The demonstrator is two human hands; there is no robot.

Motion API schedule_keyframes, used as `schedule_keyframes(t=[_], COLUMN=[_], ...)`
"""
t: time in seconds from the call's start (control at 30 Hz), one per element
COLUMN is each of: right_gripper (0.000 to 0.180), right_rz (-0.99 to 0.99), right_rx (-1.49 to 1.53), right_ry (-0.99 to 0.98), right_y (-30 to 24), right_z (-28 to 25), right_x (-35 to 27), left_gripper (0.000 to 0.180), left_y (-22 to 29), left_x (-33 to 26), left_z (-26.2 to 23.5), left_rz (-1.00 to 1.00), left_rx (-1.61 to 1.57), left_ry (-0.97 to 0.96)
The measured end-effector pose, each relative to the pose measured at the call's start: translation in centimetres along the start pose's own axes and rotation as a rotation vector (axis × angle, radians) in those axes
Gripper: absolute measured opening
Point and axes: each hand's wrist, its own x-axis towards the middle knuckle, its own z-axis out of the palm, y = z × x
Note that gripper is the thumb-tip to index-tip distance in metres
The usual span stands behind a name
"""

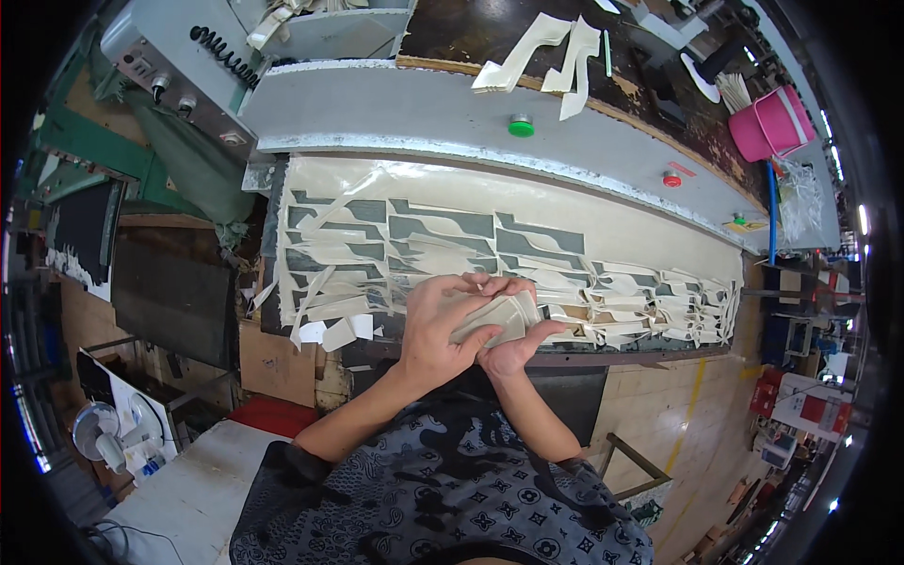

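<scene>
Both of my hands meet over the front edge of a cutting machine's bed (603, 226). My left hand (438, 325) lies on top of a small stack of cream cut pieces (499, 315), fingers curled over it. My right hand (513, 350) cups the same stack from below, thumb along its near edge. On the bed lies a cream sheet (377, 184) cut through with grey gaps where shapes have been lifted out. Loose cream cut shapes (650, 301) are strewn along the sheet's front and right.
The grey machine head (424, 108) spans the bed's far side, with a green button (521, 125) and a red button (670, 179). Cream strips (551, 52) lie on a dark bench beyond. A pink bucket (772, 122) stands far right; a white fan (94, 438) sits low left.
</scene>
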Motion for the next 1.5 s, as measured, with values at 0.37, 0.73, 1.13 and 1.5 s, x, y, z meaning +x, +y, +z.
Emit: schedule_keyframes(t=[0.37,0.73,1.13,1.5], right_gripper=[0.053,0.041,0.039,0.032], right_rz=[0.204,0.259,0.125,0.051], right_rx=[0.31,-0.138,-0.125,-0.098], right_ry=[0.058,0.07,0.152,0.028], right_y=[-2.2,-4.2,-4.0,-4.6], right_z=[-1.5,-0.2,-1.3,-2.3], right_x=[1.2,1.2,0.7,0.4], left_gripper=[0.023,0.014,0.016,0.015], left_y=[-0.6,-2.7,-1.8,-0.9], left_x=[-0.6,-0.5,-2.3,-1.4], left_z=[-0.4,-0.2,-0.6,-1.0], left_rz=[-0.108,-0.337,-0.513,-0.381], left_rx=[-0.401,-0.656,-0.614,-0.589], left_ry=[-0.038,-0.177,-0.37,-0.195])
